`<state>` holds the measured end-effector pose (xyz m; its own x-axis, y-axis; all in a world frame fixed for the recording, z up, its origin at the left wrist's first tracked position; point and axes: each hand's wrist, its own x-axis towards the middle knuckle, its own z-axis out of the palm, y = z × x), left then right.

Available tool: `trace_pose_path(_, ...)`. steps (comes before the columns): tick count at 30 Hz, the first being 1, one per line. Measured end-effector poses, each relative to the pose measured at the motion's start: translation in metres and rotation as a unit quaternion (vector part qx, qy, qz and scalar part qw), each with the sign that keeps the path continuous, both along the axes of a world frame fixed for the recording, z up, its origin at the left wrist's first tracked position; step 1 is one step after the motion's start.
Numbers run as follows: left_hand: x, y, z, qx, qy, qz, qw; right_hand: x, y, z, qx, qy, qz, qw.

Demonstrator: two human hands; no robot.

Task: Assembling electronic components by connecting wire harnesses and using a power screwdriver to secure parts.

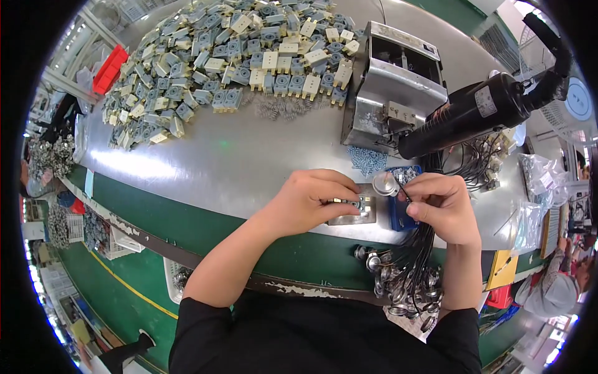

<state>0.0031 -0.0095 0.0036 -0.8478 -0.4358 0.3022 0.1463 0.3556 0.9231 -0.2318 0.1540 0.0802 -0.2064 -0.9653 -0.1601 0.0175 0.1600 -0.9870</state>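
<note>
My left hand [316, 198] is closed around a small grey plastic housing with metal parts [360, 203], just over a flat metal plate [367, 216] near the table's front edge. The fingers cover much of that housing. In my right hand [443, 206], thumb and forefinger pinch a thin black lead [405, 194]. A round silvery metal cap [385, 184] sits beside those fingertips, seemingly at the lead's end. Under the lead stands a blue bin [402, 215] with small metal pieces in it. Close behind lies a heap of small light-blue pieces [366, 161].
Many grey and cream housings [249, 56] are piled at the back, with loose springs [283, 108] before them. A metal machine [398, 81] and a black cylindrical tool [467, 118] stand right of centre. Black leads with metal caps [405, 283] hang over the front edge.
</note>
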Motion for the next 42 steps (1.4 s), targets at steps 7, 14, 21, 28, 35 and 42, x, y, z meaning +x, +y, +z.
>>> trace_pose_path(7, -0.005, 0.0, 0.0, -0.029, -0.037, -0.006, 0.999, 0.0, 0.003, -0.005, -0.01, -0.003, -0.01, 1.0)
trace_pose_path(14, -0.003, 0.003, 0.011, -0.059, -0.031, 0.029, 0.997, 0.009, -0.004, -0.001, 0.01, 0.055, 0.024, 0.998)
trace_pose_path(21, -0.018, 0.009, 0.018, 0.042, 0.088, 0.062, 0.993, 0.013, -0.011, 0.003, 0.016, 0.072, 0.018, 0.997)
trace_pose_path(28, -0.01, 0.002, 0.02, -0.054, 0.064, 0.015, 0.996, 0.025, -0.009, 0.008, 0.025, 0.093, 0.016, 0.995)
trace_pose_path(35, 0.0, 0.013, 0.029, -0.219, 0.015, 0.077, 0.973, 0.042, -0.012, -0.01, -0.142, 0.358, -0.026, 0.923)
trace_pose_path(42, -0.004, 0.018, 0.011, -0.238, -0.021, 0.079, 0.968, 0.039, -0.013, -0.015, -0.08, 0.443, 0.054, 0.891)
